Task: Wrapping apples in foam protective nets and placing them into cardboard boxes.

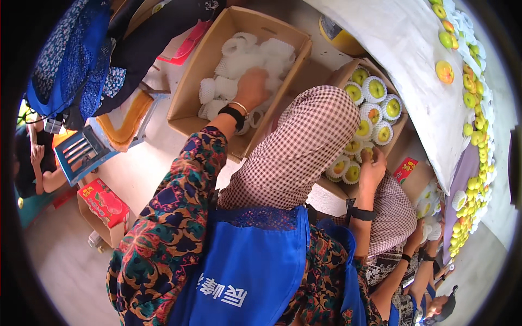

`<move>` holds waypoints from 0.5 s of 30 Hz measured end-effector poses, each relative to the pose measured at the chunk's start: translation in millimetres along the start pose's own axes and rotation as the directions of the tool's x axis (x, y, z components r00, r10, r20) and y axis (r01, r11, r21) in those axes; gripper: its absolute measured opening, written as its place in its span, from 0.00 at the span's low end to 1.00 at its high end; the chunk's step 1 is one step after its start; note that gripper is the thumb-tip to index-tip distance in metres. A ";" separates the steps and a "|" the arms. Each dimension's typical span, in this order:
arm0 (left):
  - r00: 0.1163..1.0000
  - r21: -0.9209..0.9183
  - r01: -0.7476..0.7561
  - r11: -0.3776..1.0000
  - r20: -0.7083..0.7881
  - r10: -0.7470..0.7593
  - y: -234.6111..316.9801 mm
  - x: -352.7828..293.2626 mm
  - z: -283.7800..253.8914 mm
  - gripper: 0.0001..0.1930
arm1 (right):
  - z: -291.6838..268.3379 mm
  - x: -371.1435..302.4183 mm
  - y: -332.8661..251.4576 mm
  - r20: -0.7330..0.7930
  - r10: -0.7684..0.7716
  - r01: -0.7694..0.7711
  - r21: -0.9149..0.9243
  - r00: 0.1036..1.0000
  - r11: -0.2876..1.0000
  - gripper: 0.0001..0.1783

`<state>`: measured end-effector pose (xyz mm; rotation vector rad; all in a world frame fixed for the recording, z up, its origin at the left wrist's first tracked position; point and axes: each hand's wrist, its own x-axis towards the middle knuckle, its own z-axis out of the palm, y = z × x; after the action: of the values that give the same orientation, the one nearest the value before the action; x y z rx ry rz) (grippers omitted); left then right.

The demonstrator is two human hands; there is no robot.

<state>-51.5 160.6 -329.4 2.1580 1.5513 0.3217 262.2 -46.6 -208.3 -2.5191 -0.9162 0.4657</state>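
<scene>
My left hand (253, 88) reaches into a cardboard box (183, 108) heaped with white foam fruit nets (225, 87). Its fingers are out of sight among the nets, so a grip cannot be made out. On the other side of my raised knee, my right hand (372, 167) is at a second cardboard box (401, 126). The fingers are bent round a green apple (365, 156) at the near part of that box. Several green apples (375, 89), some blushed red, sit there close together, each in a white foam net.
My checked knee (321, 117) rises between the two boxes. A white-covered table (413, 70) at right carries a long row of loose fruit (478, 138). On the left are a blue stool (87, 155) and a red printed carton (103, 204). Other people's arms (418, 271) show lower right.
</scene>
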 end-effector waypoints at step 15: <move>0.953 -0.755 0.058 0.653 -0.153 -0.262 71.3 -67.7 -148.9 0.25 | -68.3 -48.9 -114.8 0.106 -0.465 0.192 0.815 0.879 0.547 0.17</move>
<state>-81.0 112.7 -160.0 1.3447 1.3713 1.0129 196.3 -17.6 -85.6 -1.4255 -0.9833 0.9230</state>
